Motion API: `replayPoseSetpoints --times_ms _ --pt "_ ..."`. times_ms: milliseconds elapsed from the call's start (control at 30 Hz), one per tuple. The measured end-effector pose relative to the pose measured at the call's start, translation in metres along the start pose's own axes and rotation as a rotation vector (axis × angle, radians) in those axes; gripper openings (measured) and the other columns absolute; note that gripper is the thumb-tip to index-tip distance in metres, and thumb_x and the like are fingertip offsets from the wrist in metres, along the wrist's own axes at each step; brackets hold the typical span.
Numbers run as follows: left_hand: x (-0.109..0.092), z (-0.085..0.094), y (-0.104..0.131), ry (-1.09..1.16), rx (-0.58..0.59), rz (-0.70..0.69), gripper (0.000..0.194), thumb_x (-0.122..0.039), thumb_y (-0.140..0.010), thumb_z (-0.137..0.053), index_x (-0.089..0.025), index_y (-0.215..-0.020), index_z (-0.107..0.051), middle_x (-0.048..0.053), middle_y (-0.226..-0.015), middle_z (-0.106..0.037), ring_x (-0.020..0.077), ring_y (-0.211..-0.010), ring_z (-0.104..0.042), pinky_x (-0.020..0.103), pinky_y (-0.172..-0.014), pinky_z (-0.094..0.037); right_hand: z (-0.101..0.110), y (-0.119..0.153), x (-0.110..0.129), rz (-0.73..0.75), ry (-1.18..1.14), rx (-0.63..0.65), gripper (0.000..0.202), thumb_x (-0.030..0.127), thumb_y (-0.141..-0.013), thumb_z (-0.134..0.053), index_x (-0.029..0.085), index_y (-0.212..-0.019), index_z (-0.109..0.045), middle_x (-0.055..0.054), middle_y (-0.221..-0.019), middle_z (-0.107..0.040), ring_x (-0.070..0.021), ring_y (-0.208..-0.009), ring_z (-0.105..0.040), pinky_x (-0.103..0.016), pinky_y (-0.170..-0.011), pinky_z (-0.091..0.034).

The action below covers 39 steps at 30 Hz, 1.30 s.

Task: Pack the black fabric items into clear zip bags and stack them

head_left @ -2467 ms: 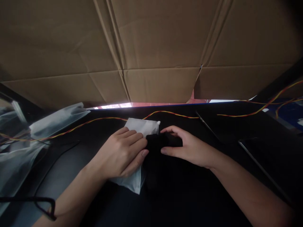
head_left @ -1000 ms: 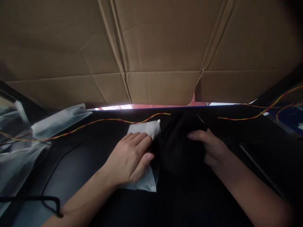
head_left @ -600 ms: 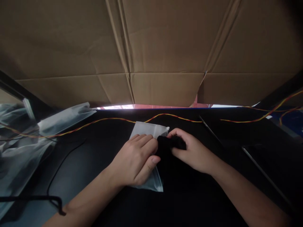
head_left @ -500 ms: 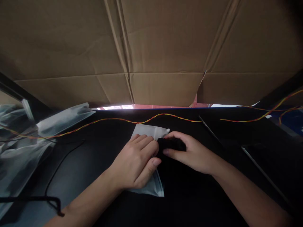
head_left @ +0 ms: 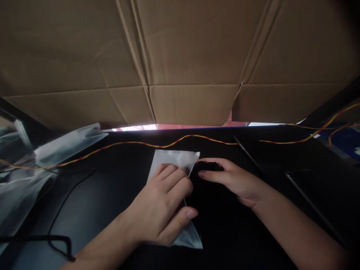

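On a black surface (head_left: pixel 92 202), my left hand (head_left: pixel 165 204) covers a frosted bag (head_left: pixel 173 157), its grip hidden, as my right hand (head_left: pixel 233 178) pinches dark cloth (head_left: pixel 208 166) beside it, apparently a positioning step needing steadiness next.

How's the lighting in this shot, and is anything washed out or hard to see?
Head view: dim overall, with glare in the gap under the cardboard; also head view: the black item in the right hand nearly merges with the dark tabletop.
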<state>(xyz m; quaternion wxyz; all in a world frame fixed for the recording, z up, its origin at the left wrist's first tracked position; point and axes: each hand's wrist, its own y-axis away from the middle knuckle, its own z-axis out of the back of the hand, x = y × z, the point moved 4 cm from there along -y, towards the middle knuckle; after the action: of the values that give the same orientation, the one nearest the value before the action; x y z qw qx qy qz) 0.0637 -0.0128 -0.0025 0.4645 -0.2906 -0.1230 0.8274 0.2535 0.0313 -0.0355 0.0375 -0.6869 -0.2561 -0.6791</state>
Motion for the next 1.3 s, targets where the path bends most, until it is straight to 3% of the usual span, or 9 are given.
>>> replayPoseSetpoints --times_ms 233,367,467,600,767,900,1100,1233,1300 --pt "-0.005 -0.002 -0.001 0.053 0.03 -0.032 0.045 -0.048 -0.116 -0.026 -0.02 -0.096 -0.054 0.005 -0.09 -0.059 0.0244 -0.085 -0.052 0.045 -0.086 -0.044 -0.021 0.003 0.007 0.276 0.286 0.01 0.029 0.029 -0.095 -0.079 0.028 -0.123 -0.083 -0.005 -0.122 -0.084 -0.0279 -0.121 -0.075 -0.048 -0.119 -0.049" --pt "0.001 0.001 0.0 0.118 0.094 -0.034 0.047 -0.057 -0.114 -0.038 -0.02 -0.134 -0.058 0.01 -0.11 -0.065 0.0294 -0.108 -0.059 0.048 -0.1 -0.049 -0.012 0.005 -0.002 0.077 0.118 0.066 0.043 0.037 -0.086 -0.09 0.027 -0.127 -0.081 -0.005 -0.127 -0.083 -0.0308 -0.127 -0.073 -0.053 -0.122 -0.048" --pt "0.012 0.001 0.002 0.096 0.103 0.016 0.089 -0.08 -0.1 -0.056 -0.023 -0.165 -0.034 0.019 -0.15 -0.057 0.0388 -0.142 -0.051 0.059 -0.12 -0.043 -0.005 0.004 -0.008 -0.059 0.0 0.04 0.045 0.046 -0.083 -0.092 0.026 -0.122 -0.082 -0.008 -0.122 -0.084 -0.0332 -0.125 -0.075 -0.057 -0.117 -0.052" --pt "0.024 -0.012 0.005 0.041 0.238 0.098 0.136 -0.089 -0.077 -0.076 -0.022 -0.175 -0.01 0.028 -0.175 -0.034 0.0508 -0.162 -0.033 0.079 -0.13 -0.024 -0.015 0.002 -0.007 0.037 0.056 0.041 0.04 0.032 -0.089 -0.086 0.026 -0.128 -0.079 -0.009 -0.131 -0.081 -0.0301 -0.129 -0.073 -0.051 -0.119 -0.052" --pt "0.019 -0.023 0.006 0.029 0.302 0.088 0.144 -0.086 -0.076 -0.08 -0.02 -0.176 0.0 0.029 -0.179 -0.024 0.0501 -0.166 -0.024 0.078 -0.132 -0.017 -0.03 0.005 -0.008 0.201 0.324 -0.115 0.045 0.016 -0.088 -0.073 0.021 -0.133 -0.074 -0.012 -0.136 -0.079 -0.0322 -0.13 -0.073 -0.048 -0.115 -0.055" --pt "0.016 -0.023 0.005 0.015 0.286 0.117 0.142 -0.085 -0.08 -0.076 -0.022 -0.176 0.007 0.027 -0.181 -0.019 0.0473 -0.169 -0.018 0.078 -0.133 -0.019 -0.037 0.012 -0.004 0.295 0.613 -0.114 0.044 0.011 -0.083 -0.069 0.02 -0.126 -0.077 -0.013 -0.129 -0.08 -0.0345 -0.129 -0.072 -0.047 -0.11 -0.057" --pt "0.026 -0.026 0.012 0.028 0.299 0.173 0.143 -0.088 -0.08 -0.071 -0.027 -0.174 0.018 0.026 -0.182 -0.014 0.0475 -0.169 -0.014 0.079 -0.131 -0.02 -0.004 0.015 0.014 0.266 0.626 -0.001 0.031 0.037 -0.097 -0.076 0.03 -0.127 -0.078 -0.006 -0.128 -0.081 -0.0305 -0.116 -0.076 -0.047 -0.104 -0.059" --pt "0.029 -0.026 0.014 -0.003 0.323 0.196 0.144 -0.091 -0.081 -0.067 -0.027 -0.173 0.023 0.025 -0.182 -0.011 0.047 -0.169 -0.012 0.079 -0.131 -0.02 0.028 0.023 0.038 0.485 0.841 -0.227 0.022 0.039 -0.095 -0.081 0.033 -0.117 -0.08 -0.004 -0.124 -0.08 -0.0309 -0.118 -0.073 -0.05 -0.108 -0.053" --pt "0.03 -0.024 0.015 -0.019 0.32 0.198 0.145 -0.092 -0.08 -0.066 -0.027 -0.173 0.024 0.025 -0.182 -0.011 0.0473 -0.169 -0.012 0.079 -0.131 -0.021 0.023 0.026 0.04 0.544 0.953 -0.058 0.011 0.035 -0.097 -0.08 0.033 -0.107 -0.082 -0.003 -0.121 -0.08 -0.0297 -0.117 -0.071 -0.048 -0.105 -0.054"
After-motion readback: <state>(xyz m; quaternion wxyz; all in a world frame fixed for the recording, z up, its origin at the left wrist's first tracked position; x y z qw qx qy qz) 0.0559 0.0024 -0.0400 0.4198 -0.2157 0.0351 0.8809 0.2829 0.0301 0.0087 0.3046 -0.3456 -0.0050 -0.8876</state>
